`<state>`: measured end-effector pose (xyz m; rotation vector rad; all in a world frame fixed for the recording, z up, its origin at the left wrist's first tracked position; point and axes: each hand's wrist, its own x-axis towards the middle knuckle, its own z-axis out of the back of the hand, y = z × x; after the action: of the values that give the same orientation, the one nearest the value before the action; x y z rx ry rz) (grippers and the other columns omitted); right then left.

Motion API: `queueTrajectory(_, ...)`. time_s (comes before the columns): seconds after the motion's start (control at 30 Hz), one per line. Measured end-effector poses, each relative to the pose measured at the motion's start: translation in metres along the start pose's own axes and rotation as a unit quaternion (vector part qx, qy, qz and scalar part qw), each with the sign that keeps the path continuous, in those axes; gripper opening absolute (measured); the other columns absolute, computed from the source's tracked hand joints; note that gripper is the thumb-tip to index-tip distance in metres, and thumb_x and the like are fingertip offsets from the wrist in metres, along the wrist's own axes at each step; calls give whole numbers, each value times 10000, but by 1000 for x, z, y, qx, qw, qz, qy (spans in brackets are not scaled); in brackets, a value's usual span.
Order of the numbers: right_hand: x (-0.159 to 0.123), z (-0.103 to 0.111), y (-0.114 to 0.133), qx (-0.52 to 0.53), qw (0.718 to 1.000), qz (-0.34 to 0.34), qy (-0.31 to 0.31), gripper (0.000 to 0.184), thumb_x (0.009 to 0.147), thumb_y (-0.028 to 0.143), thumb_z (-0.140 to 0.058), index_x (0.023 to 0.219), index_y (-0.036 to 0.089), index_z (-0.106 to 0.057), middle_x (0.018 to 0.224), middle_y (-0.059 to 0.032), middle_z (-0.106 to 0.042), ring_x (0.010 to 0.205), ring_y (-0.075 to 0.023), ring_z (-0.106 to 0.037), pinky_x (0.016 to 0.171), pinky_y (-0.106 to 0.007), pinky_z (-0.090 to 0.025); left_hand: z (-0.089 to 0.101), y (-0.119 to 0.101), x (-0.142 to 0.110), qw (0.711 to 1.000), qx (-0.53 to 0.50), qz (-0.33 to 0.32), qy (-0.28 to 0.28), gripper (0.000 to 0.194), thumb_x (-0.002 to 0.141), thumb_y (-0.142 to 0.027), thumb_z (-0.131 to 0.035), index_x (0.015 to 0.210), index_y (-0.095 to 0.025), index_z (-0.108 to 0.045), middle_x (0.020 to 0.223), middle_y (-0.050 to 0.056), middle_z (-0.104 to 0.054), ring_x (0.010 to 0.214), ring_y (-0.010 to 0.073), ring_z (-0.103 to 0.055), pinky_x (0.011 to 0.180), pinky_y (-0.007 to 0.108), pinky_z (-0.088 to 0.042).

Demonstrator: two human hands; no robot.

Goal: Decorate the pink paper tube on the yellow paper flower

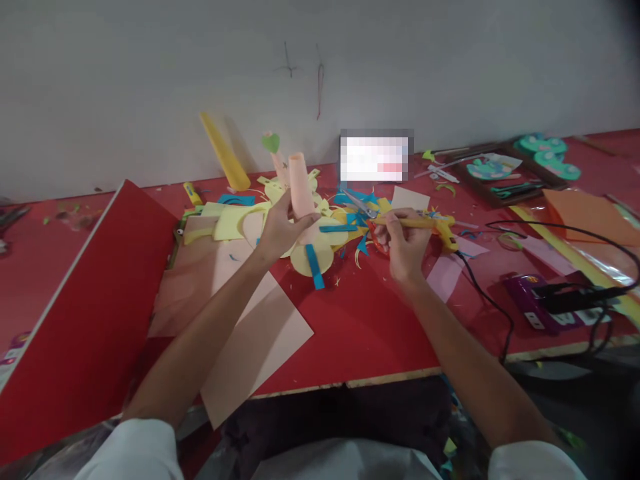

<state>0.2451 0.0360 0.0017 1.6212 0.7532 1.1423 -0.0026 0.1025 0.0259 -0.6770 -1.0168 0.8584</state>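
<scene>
Red covers the wide bench [370,320], its far edge running along a grey wall [150,73]. A big, flat red board [90,307] with a pale edge leans up at the left side, and a peach rectangular sheet of paper [265,347] slants towards the near edge, one corner hanging over it. Behind the work, a long yellow tapered paper roll [225,153] tilts against the wall.

Near the middle of the bench, a rolled peach paper tube [301,183] stands almost upright among pale yellow rounded paper cutouts [299,260]; its long axis leans slightly left at the top, with the round end pointing up. The left hand [283,230] is curled around its lower part, thumb across the front.

The right hand [407,243] is closed around a yellow glue-gun-shaped tool [444,233] with a black cord, lying nearly level, its narrow end towards the tube. Red-handled metal scissors [361,204] show just beside those fingers; whether they are also held, I cannot tell. Smallest, a blue paper strip [315,267] lies across one cutout, below the tube.
</scene>
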Motion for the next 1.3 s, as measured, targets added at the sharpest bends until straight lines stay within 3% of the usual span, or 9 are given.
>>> queueTrajectory(0.3, -4, -5, 1, 2, 998, -5, 55, 322, 908, 543, -696, 844, 237, -620, 642, 20, -615, 469, -105, -486, 419, -256, -358, -36, 0, -13, 998, 64, -10, -18, 618, 851, -493, -778, 1354, -243, -522, 1208, 106, -675, 1105, 257, -672, 878, 389, -589)
queueTrajectory(0.4, -8, -7, 1, -2, 998, -9, 69, 337, 906, 555, -695, 842, 232, -621, 630, 25, -598, 470, -103, -483, 418, -253, -347, -22, -5, -29, 989, 75, -49, -116, 648, 880, -522, -748, 1404, -269, -463, 1337, 116, -595, 1262, 261, -586, 1018, 419, -529)
queueTrajectory(0.5, -12, -11, -2, -14, 997, -5, 77, 376, 911, 590, -669, 807, 234, -600, 585, 41, -544, 464, -104, -464, 430, -258, -342, -5, -6, -50, 974, 94, -36, -202, 449, 955, -490, -661, 1305, -250, -516, 1150, 72, -620, 1029, 188, -627, 923, 362, -538)
queueTrajectory(0.6, -15, -19, -7, -28, 991, -12, 132, 410, 908, 614, -650, 770, 233, -587, 539, 47, -515, 458, -109, -449, 442, -262, -339, 0, 1, -63, 983, 121, 12, -139, 364, 947, -463, -671, 1209, -230, -575, 1038, 43, -639, 833, 147, -607, 768, 306, -532)
queueTrajectory(0.87, -16, -27, -13, -42, 985, -23, 168, 427, 906, 639, -632, 784, 232, -586, 566, 38, -544, 488, -120, -484, 475, -264, -370, -16, 3, -24, 992, 115, 28, 48, 694, 864, -397, -769, 1476, -281, -465, 1199, 86, -742, 1101, 273, -700, 931, 427, -545)
queueTrajectory(1.07, -17, -22, -12, -30, 984, -22, 175, 383, 928, 585, -637, 793, 229, -598, 591, 35, -558, 498, -114, -486, 483, -261, -364, -14, 7, -24, 992, 127, 12, 23, 663, 881, -464, -741, 1454, -256, -480, 1202, 98, -723, 1120, 273, -691, 952, 433, -549)
queueTrajectory(1.17, -19, -24, -13, -38, 981, -17, 190, 375, 930, 572, -637, 786, 227, -608, 598, 27, -564, 515, -121, -496, 495, -269, -379, -12, 9, -43, 987, 144, -31, -70, 666, 868, -472, -757, 1429, -237, -484, 1294, 127, -642, 1164, 258, -640, 996, 431, -532)
queueTrajectory(1.23, -20, -26, -13, -50, 980, -13, 193, 378, 929, 576, -629, 782, 228, -613, 606, 22, -567, 525, -127, -494, 501, -276, -385, -6, 7, -56, 976, 154, -47, -144, 462, 928, -446, -690, 1307, -218, -555, 1168, 100, -663, 982, 197, -656, 874, 354, -553)
queueTrajectory(1.3, -21, -30, -13, -61, 979, -5, 197, 375, 921, 578, -631, 778, 232, -617, 609, 18, -566, 530, -134, -493, 508, -287, -392, 2, 6, -65, 977, 173, -69, -104, 220, 1007, -386, -575, 1127, -209, -628, 981, 52, -700, 775, 138, -639, 721, 272, -524)
